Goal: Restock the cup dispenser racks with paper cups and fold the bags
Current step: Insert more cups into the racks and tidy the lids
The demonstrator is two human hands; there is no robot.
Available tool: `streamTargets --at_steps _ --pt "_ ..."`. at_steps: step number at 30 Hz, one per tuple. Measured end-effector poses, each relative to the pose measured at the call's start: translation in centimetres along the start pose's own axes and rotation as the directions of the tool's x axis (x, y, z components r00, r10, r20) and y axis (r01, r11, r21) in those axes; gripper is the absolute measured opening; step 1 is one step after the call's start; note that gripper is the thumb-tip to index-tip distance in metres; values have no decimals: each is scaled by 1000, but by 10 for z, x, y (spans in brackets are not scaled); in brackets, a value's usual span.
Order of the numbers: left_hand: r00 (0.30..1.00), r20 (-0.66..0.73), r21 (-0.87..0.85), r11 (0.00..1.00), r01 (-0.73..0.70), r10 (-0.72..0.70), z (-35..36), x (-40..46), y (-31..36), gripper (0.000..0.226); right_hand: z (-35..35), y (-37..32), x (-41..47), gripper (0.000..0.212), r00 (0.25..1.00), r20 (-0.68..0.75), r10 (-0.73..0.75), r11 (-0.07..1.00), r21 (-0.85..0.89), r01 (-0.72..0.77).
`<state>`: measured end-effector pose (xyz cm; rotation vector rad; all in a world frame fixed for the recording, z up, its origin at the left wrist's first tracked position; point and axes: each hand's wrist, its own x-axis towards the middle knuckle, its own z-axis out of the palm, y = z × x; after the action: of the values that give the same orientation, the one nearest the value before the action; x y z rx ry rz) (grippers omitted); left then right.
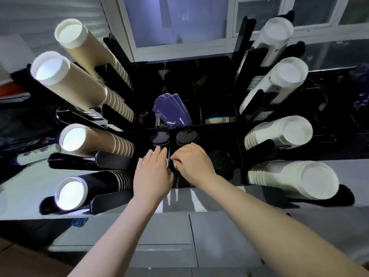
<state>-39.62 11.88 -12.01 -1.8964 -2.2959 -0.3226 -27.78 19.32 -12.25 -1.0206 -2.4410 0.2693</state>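
Both hands at the black organizer's front divider. Left hand fingers straight, together; right hand pinching something small, unclear. Paper cups: light, crushable; grip stacks by sidewalls.

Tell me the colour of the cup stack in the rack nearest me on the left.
Black, with white rims: the black cup stack shows best in the head view, the only one.

left hand and right hand cover whatever they're handling; dark tray contents too murky to identify.
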Motion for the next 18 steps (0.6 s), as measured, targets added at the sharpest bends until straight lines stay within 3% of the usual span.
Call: streamTargets --at_steps 3,6,10,13,18 --pt "999 -7 -42 998 -37 36 -7 -17 2 60 -6 -7 -18 21 998 -60 -15 996 84 20" --pt "986 -57 -29 987 -161 159 -17 -43 -1 48 -14 -25 -43 23 998 -56 8 996 91 -2" --pt "974 -104 -109 971 -214 203 -33 -84 -15 62 -23 -57 -77 29 998 -63 12 997 81 -7" --pt "981 -67 -160 969 -188 180 -44 -120 -22 71 -31 -82 -108 31 993 -92 68 991 122 -56" --pt "965 -102 -164 953 -256 241 -67 -150 -28 65 -46 -112 -138 33 993 -108 39 994 102 -28"
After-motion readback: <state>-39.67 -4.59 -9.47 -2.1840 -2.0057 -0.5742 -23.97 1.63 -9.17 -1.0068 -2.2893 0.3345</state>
